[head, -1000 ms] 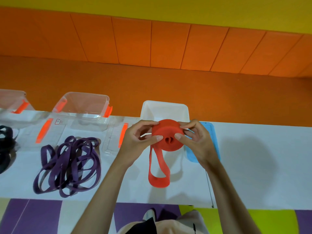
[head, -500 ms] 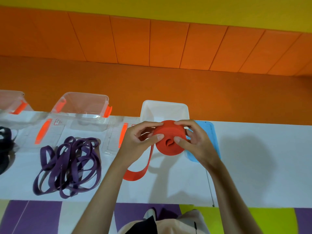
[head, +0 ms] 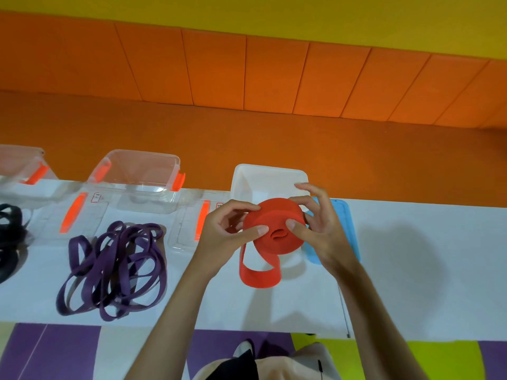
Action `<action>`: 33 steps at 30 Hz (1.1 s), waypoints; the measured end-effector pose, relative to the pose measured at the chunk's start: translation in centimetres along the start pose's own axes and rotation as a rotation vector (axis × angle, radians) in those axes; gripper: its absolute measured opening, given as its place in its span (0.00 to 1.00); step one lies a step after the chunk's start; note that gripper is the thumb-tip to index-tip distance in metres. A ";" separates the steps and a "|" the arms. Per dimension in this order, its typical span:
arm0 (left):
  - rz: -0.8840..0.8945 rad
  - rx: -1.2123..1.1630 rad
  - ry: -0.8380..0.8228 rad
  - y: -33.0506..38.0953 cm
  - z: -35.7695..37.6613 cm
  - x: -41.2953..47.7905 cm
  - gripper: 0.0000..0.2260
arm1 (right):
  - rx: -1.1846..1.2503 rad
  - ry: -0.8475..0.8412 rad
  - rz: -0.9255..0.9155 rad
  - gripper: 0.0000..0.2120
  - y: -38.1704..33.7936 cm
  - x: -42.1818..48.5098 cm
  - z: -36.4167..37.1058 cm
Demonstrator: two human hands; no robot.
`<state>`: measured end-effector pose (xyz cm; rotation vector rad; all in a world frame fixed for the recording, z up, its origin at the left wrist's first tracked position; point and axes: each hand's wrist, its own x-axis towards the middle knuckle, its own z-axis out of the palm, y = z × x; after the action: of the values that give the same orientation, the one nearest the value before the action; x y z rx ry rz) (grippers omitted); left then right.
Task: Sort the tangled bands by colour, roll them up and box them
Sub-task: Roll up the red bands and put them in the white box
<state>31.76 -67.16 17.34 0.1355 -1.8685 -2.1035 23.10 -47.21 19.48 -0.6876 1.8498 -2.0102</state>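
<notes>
Red band [head: 274,229] mostly wound into a thick flat roll, face toward the camera, pinched between left hand [head: 227,234] and right hand [head: 321,229]; short tail loop hangs below it. Purple bands [head: 115,270] lie in a loose tangle left of the roll. Black bands [head: 9,237] at left edge, partly cut off. Open white box [head: 269,178] just behind the roll; open clear box [head: 137,171] with orange clips farther left.

The red band [head: 274,229] looked matt and rubbery, as did the purple bands [head: 115,270]. The clear box [head: 137,179] was glossy plastic; the white tub [head: 269,179] seemed smooth plastic, possibly translucent.
</notes>
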 end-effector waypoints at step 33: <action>-0.042 0.083 -0.074 -0.4 0.4 -0.5 0.16 | -0.088 -0.004 0.102 0.21 0.5 -2.0 -0.4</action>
<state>32.01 -66.62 16.91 0.1185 -2.0138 -2.0863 24.52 -45.87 18.67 -0.6076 1.9399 -1.8719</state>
